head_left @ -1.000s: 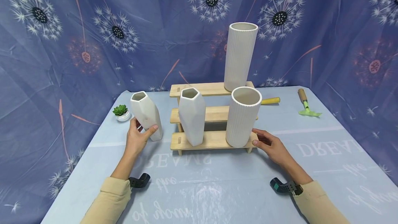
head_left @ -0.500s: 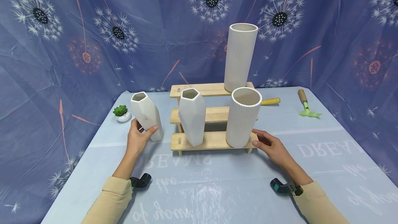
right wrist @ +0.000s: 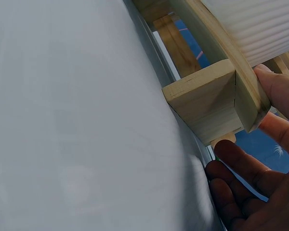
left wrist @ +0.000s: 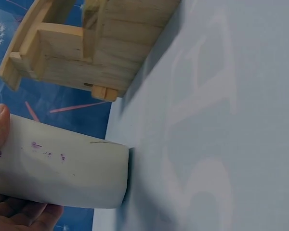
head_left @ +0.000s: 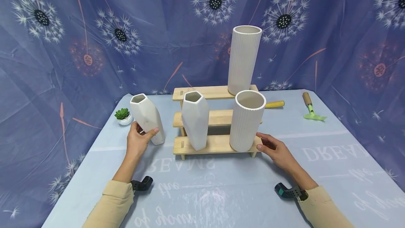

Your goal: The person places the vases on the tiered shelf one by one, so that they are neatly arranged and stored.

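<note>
My left hand (head_left: 136,143) grips a white faceted vase (head_left: 148,117), thumb on its near side and fingers round the other. The vase leans a little left, its base close over the table in the left wrist view. My right hand (head_left: 276,150) holds the right end of the lowest step of a wooden three-step stand (head_left: 218,143), thumb on its edge and several fingers curled below. On that step stand a second faceted vase (head_left: 195,122) at the left and a ribbed cylinder vase (head_left: 246,122) at the right. A taller ribbed vase (head_left: 244,61) stands on the top step.
A small potted succulent (head_left: 123,115) sits just left of the gripped vase. Behind the stand to the right lies a yellow handle (head_left: 274,104). A green hand rake with a wooden handle (head_left: 310,107) lies at the back right of the cloth-covered table (head_left: 240,192).
The top of the vase in my left hand has shifted slightly left, the hand with it. My right hand stays at the stand's end. The head view has tilted up slightly.
</note>
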`<action>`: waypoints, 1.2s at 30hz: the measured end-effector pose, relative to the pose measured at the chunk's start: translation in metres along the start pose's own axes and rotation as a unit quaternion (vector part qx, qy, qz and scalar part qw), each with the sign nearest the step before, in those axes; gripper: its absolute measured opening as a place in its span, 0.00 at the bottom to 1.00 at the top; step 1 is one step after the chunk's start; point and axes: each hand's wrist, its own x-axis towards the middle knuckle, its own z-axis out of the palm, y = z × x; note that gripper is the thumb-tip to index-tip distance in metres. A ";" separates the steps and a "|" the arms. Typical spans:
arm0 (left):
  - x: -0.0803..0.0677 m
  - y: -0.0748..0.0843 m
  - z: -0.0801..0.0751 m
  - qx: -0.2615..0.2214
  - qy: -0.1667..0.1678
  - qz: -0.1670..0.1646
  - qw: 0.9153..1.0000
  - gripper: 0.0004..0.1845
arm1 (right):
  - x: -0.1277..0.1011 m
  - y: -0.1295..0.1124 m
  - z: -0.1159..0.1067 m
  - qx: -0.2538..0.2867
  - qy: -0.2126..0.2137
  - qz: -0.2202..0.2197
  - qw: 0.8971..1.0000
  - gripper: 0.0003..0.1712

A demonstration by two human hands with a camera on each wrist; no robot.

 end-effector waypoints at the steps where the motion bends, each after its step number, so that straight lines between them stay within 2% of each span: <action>1: 0.000 0.001 -0.001 -0.003 0.002 -0.003 1.000 0.41 | 0.000 0.000 0.000 -0.001 0.001 -0.001 1.000 0.30; 6: -0.001 0.010 -0.009 -0.009 0.011 -0.003 1.000 0.41 | 0.000 0.001 0.001 -0.004 0.002 0.000 1.000 0.30; 14: 0.002 0.039 -0.021 0.015 0.035 0.018 0.999 0.42 | 0.000 -0.001 0.001 -0.010 0.000 0.003 1.000 0.30; 22: 0.013 0.081 -0.029 0.002 0.043 0.076 0.996 0.41 | -0.002 -0.002 0.000 -0.009 -0.002 0.002 1.000 0.30; 26: 0.020 0.103 -0.028 -0.001 0.042 0.105 0.994 0.39 | -0.002 -0.002 0.000 -0.005 -0.002 0.000 1.000 0.30; 30: 0.027 0.124 -0.024 0.000 0.036 0.116 0.993 0.39 | -0.001 -0.001 0.001 -0.011 0.001 0.001 1.000 0.30; 36: 0.034 0.145 -0.012 -0.021 0.017 0.133 0.991 0.38 | 0.001 0.002 0.001 -0.017 0.004 0.002 1.000 0.30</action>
